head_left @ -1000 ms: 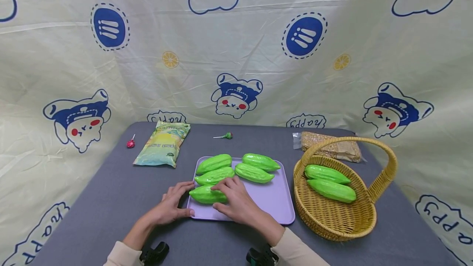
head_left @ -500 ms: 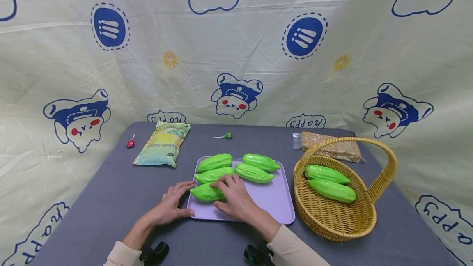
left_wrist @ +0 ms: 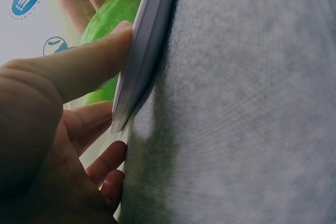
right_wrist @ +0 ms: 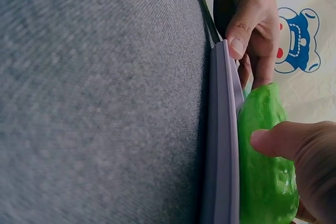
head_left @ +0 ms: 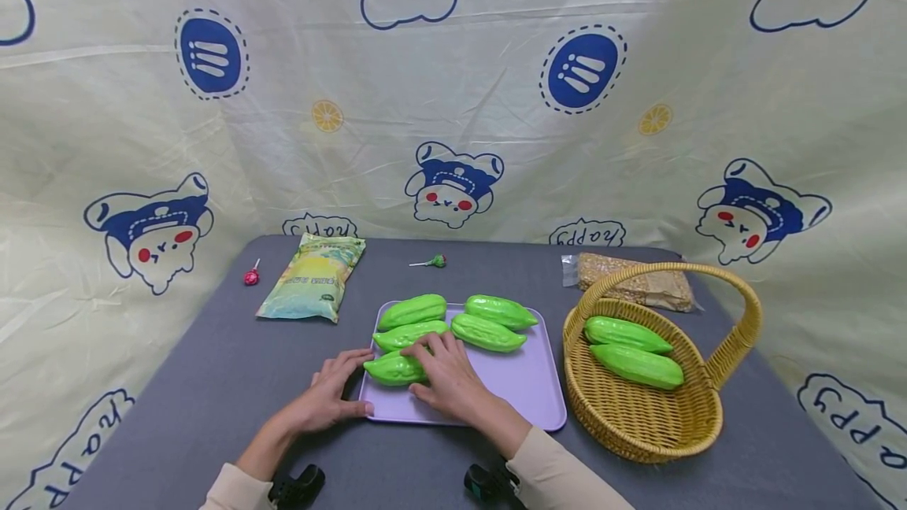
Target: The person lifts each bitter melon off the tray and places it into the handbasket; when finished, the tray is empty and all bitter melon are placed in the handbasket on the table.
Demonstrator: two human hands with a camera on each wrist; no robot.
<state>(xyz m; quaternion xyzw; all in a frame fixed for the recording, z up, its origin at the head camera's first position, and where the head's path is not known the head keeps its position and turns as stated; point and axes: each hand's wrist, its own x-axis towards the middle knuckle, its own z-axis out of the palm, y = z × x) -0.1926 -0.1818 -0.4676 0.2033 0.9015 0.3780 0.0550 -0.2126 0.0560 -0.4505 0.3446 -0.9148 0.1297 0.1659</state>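
The right hand (head_left: 449, 380) has its grip around the nearest green vegetable (head_left: 392, 369), down on the purple tray (head_left: 523, 388). The left hand (head_left: 326, 398) holds the tray's near left corner. A basket (head_left: 615, 433) stands beside it.

Lilac rectangular tray (head_left: 506, 388) carries five green oblong gourds (head_left: 489, 333): three left, two far right. Right of it, round tan wicker basket (head_left: 609, 435) holds two more; clear plastic packet (head_left: 648, 290) lies beyond. Far left: yellow-blue rectangular pouch (head_left: 312, 278), red round lollipop (head_left: 251, 277) farther left.
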